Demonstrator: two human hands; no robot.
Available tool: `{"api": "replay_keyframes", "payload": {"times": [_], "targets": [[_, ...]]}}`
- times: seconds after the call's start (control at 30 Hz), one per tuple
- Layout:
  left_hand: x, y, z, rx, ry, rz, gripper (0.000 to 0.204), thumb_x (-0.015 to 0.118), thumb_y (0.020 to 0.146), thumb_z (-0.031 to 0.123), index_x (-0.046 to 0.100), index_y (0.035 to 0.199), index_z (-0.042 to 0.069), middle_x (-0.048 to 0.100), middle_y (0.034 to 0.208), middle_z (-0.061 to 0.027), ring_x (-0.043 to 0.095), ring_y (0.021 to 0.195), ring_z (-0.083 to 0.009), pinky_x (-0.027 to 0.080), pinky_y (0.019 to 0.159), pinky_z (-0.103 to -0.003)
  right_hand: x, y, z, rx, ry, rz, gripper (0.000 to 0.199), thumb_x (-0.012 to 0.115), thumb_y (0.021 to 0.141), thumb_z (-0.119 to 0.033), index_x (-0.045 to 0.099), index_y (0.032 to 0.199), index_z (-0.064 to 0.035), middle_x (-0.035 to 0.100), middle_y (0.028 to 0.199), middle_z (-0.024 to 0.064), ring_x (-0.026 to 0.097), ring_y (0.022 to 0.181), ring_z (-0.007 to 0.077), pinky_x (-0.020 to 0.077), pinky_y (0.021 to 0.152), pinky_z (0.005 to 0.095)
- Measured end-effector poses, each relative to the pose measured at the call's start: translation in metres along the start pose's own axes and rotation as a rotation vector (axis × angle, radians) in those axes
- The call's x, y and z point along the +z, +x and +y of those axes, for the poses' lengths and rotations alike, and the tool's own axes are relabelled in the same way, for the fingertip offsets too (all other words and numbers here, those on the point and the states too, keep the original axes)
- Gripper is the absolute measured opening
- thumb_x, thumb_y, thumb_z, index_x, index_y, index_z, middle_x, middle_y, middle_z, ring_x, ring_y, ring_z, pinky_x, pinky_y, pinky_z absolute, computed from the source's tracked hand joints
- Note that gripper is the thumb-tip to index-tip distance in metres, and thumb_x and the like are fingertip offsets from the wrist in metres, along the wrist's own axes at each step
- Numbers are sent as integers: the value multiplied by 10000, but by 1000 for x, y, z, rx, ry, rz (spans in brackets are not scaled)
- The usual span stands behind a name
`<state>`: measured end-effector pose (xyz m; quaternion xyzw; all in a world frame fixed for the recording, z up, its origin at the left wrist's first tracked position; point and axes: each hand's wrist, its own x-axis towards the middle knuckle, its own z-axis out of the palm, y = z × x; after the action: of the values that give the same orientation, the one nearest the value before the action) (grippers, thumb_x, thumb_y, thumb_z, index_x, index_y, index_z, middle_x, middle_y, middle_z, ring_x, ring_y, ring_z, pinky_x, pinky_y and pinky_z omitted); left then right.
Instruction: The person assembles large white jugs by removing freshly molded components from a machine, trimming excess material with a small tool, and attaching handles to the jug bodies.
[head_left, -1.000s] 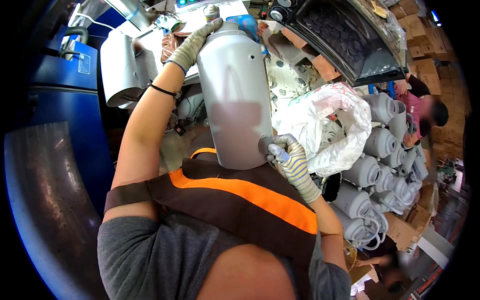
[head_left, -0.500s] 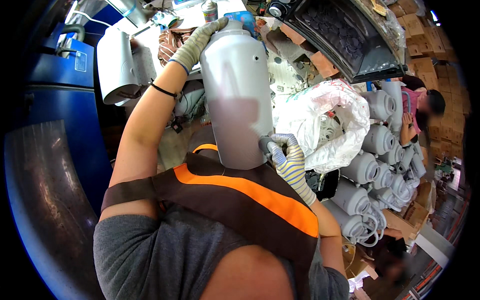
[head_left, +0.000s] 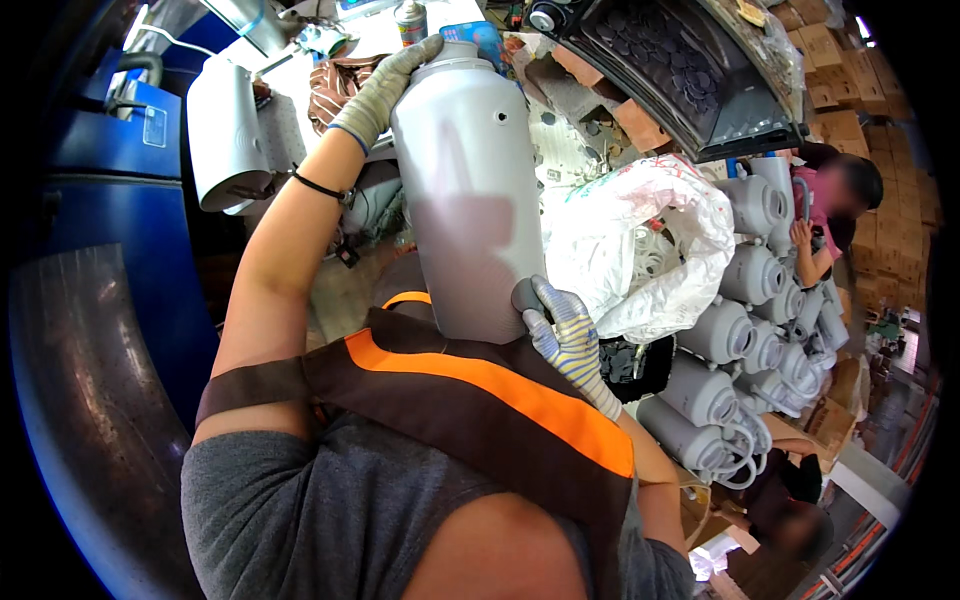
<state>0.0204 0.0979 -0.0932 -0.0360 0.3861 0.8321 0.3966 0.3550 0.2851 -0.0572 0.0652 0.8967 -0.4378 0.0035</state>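
Observation:
A large grey plastic canister point(head_left: 465, 200) leans upright against my apron, with a small dark hole high on its right side. My left hand point(head_left: 395, 85), in a pale knit glove, grips it at the neck. Low on the canister's right side, my right hand point(head_left: 568, 345) in a striped glove pinches a dark grey round disc point(head_left: 524, 294). The disc touches or nearly touches the canister wall; which of these I cannot tell.
A white plastic sack point(head_left: 650, 250) of pale ring-like parts stands at the right, beside a black box point(head_left: 638, 368). Beyond lie a black bin point(head_left: 740, 130) of dark discs and several grey canisters point(head_left: 720, 330). Blue machinery point(head_left: 110, 230) is at left. Two people work at right.
My right hand has shifted slightly down around the disc, with its fingers turned differently, and the disc has moved a little down and left. My left hand keeps its hold on the canister.

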Motion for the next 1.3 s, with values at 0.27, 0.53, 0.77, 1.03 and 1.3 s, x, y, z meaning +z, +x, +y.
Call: {"api": "replay_keyframes", "payload": {"times": [0.27,0.53,0.77,1.03,1.3], "targets": [[-21,-2,-2,91,24,34,478,687,829,379,592,1130,20,667,993,-118,662,845,-200,568,758,-331,6,5,48,-187,109,-35,589,774,717,-193,555,1236,-24,568,1176,135,568,1052,276,466,895,352],[13,-24,4,70,21,-62,461,694,828,362,594,1123,22,669,974,-106,661,831,-187,564,758,-323,-12,27,30,438,964,-438,1075,774,650,-287,136,1465,1,298,1449,169,299,1349,274,259,1106,367],[14,-25,-4,48,-26,-125,439,678,844,341,588,1130,21,667,988,-116,664,845,-200,567,766,-333,-3,27,30,445,1033,-503,1058,777,680,-323,145,1460,10,309,1442,184,292,1354,291,242,1117,383],[5,-30,11,151,10,70,358,710,823,255,600,1068,19,667,942,-102,667,795,-179,575,713,-317,-1,18,26,779,1108,-345,707,654,865,-366,344,1333,63,526,1196,149,577,1059,234,502,877,340],[15,-37,17,348,356,172,447,690,827,371,600,1102,31,661,959,-100,655,787,-166,561,702,-305,8,17,17,764,1260,-230,493,634,885,-313,505,1215,30,606,1095,116,617,961,188,521,804,310]]}}
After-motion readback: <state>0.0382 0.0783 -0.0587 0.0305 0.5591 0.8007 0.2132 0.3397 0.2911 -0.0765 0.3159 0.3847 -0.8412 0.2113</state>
